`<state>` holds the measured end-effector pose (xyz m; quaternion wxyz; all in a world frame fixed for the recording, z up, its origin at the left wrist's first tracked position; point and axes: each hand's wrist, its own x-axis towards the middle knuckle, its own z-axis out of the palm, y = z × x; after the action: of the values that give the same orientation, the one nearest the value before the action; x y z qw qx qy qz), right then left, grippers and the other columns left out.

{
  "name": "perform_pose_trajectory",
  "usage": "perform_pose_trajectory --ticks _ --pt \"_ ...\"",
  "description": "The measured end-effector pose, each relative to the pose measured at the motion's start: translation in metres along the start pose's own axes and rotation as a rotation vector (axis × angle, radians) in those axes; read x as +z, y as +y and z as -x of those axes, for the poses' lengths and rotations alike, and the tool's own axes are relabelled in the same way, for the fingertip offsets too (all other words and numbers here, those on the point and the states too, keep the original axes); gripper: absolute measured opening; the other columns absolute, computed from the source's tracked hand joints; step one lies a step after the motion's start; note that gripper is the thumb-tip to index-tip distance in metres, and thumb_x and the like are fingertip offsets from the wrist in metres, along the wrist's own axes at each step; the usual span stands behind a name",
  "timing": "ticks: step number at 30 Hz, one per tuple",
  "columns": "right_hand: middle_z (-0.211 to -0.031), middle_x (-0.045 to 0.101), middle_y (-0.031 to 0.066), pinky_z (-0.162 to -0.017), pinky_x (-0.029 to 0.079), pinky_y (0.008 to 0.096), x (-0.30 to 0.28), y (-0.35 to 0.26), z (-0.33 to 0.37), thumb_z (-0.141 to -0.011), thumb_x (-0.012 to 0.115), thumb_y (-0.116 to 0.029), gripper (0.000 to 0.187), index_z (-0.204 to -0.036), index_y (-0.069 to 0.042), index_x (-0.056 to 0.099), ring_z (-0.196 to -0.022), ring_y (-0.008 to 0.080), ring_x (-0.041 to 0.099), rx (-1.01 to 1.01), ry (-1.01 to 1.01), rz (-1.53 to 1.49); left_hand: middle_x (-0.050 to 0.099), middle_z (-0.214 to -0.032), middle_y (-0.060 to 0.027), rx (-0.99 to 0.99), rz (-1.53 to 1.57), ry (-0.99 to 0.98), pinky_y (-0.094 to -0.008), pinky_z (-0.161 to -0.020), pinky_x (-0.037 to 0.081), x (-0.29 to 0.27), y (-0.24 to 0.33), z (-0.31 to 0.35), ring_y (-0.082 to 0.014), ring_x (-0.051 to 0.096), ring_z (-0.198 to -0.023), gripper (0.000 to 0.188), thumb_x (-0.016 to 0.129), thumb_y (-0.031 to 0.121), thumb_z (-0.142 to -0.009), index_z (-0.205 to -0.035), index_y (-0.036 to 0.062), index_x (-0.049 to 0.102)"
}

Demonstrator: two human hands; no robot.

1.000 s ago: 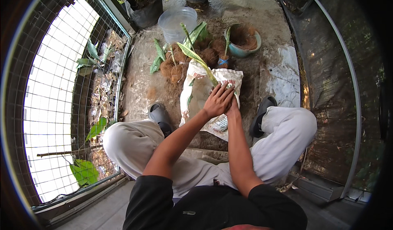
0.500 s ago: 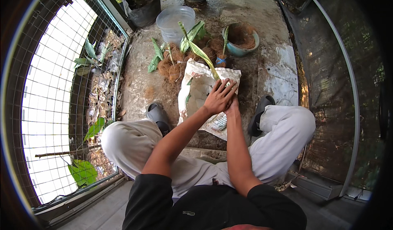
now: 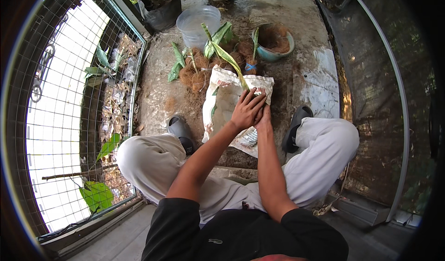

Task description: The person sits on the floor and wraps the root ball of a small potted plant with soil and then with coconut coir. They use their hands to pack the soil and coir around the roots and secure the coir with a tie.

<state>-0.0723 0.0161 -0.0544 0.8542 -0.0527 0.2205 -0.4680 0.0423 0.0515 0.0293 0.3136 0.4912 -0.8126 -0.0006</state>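
A white sack [image 3: 214, 115] with printing lies flattened on the ground between my feet. Over its right part, my left hand [image 3: 247, 111] lies across my right hand [image 3: 264, 116], the fingers of both curled close together. From under them a snake plant [image 3: 230, 60] with long yellow-edged leaves points up and away to the left. My hands are closed around its base, which they hide, along with most of my right fingers. Just beyond the sack sit several brown coconut-fibre balls [image 3: 198, 79], some with leaves sticking out. One has a blue tie [image 3: 250, 67].
A clear plastic tub [image 3: 197, 19] stands behind the fibre balls. To its right is a blue-green pot [image 3: 278, 54] holding loose brown fibre [image 3: 274, 37]. Black planters [image 3: 162, 12] stand farther back. Wire mesh [image 3: 60, 122] borders the left side, and dark netting [image 3: 375, 98] the right.
My left fingers have shifted slightly over my right hand. Both hands stay in the same place on the sack, and the whole view has moved a little.
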Motion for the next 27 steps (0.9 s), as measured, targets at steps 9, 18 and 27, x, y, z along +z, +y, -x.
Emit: perform_pose_trajectory --ticks 9,18,27 --pt "-0.122 0.06 0.01 -0.098 0.045 0.0389 -0.036 -0.01 -0.027 -0.099 0.035 -0.034 0.041 -0.123 -0.009 0.057 -0.11 0.0245 0.058 -0.067 -0.062 0.039 0.045 -0.143 -0.0092 -0.012 -0.052 0.005 -0.0511 -0.114 0.021 0.001 0.007 -0.014 -0.0328 0.034 -0.137 0.047 0.052 0.026 -0.092 -0.135 0.0082 0.049" --pt "-0.102 0.068 0.0052 -0.084 0.05 0.0365 0.042 -0.034 0.005 -0.095 0.047 -0.034 0.033 -0.106 -0.011 0.067 -0.095 0.0211 0.064 -0.097 0.145 -0.072 0.032 -0.151 -0.0172 -0.483 0.295 0.038 -0.0503 -0.115 0.011 -0.022 0.018 -0.053 -0.0365 0.027 -0.14 0.072 0.045 0.055 -0.092 -0.146 0.0087 0.035" --pt "-0.11 0.065 0.0108 -0.094 0.042 0.0321 0.077 0.001 -0.005 -0.101 0.04 -0.039 0.048 -0.114 0.001 0.065 -0.104 0.0217 0.059 -0.397 0.616 0.816 0.069 -0.091 -0.0159 -1.284 1.068 0.169 -0.0345 -0.074 0.05 0.017 -0.01 -0.045 -0.0227 0.064 -0.079 0.053 0.065 0.045 -0.085 -0.098 -0.007 0.068"
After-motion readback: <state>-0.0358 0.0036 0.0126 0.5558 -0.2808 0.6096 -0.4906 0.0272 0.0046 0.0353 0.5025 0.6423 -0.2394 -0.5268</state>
